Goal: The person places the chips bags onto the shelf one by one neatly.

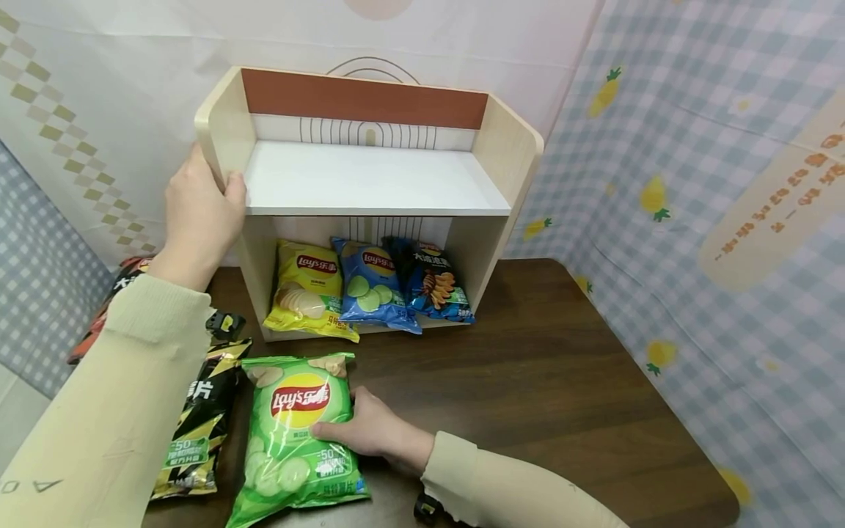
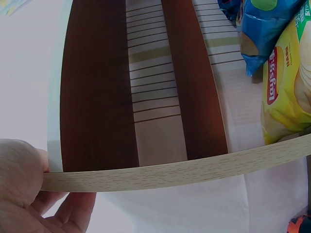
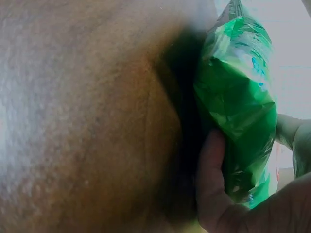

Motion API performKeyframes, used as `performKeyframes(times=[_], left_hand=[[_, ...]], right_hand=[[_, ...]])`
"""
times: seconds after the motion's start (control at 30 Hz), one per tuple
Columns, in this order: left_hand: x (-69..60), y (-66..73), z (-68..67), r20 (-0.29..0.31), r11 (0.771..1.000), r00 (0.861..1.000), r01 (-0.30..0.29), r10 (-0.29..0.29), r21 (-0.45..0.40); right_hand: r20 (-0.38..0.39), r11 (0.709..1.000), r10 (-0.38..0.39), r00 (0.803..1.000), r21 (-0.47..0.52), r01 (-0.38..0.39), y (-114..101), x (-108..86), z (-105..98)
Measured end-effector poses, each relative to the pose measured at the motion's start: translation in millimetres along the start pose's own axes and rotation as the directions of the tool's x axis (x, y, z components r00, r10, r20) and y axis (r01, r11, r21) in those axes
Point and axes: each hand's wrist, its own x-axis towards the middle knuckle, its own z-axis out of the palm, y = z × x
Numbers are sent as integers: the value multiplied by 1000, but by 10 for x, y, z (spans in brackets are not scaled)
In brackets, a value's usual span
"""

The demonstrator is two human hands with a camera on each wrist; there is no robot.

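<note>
Green and glossy, the chip bag (image 1: 297, 436) is in front of the shelf (image 1: 372, 180), its right edge pinched between the thumb and fingers of my right hand (image 1: 376, 425). My left hand (image 1: 201, 209) grips the shelf's left side; three more bags (image 1: 370, 271) sit inside its lower level.

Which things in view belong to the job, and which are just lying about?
Likely the job: green bag, gripped by right hand; shelf, held by left hand; yellow bag, blue bag, navy bag inside it; perhaps black-gold bag, red-black bag.

Just surroundings: checked cloth; brown table.
</note>
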Motion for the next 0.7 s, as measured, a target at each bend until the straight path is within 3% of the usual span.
performKeyframes(times=[0.23, 0.4, 0.7], left_hand=[[-11, -14, 1, 3, 1000, 1000, -2, 2, -1], [-11, -22, 7, 0, 1000, 1000, -2, 2, -2], [-7, -6, 8, -14, 1000, 1000, -10, 10, -5]], right_hand=[[-4, 998, 18, 1000, 68, -18, 25, 5, -9], [9, 998, 11, 1000, 59, -11, 43, -1, -83], [10, 1000, 11, 1000, 12, -11, 171, 16, -433]])
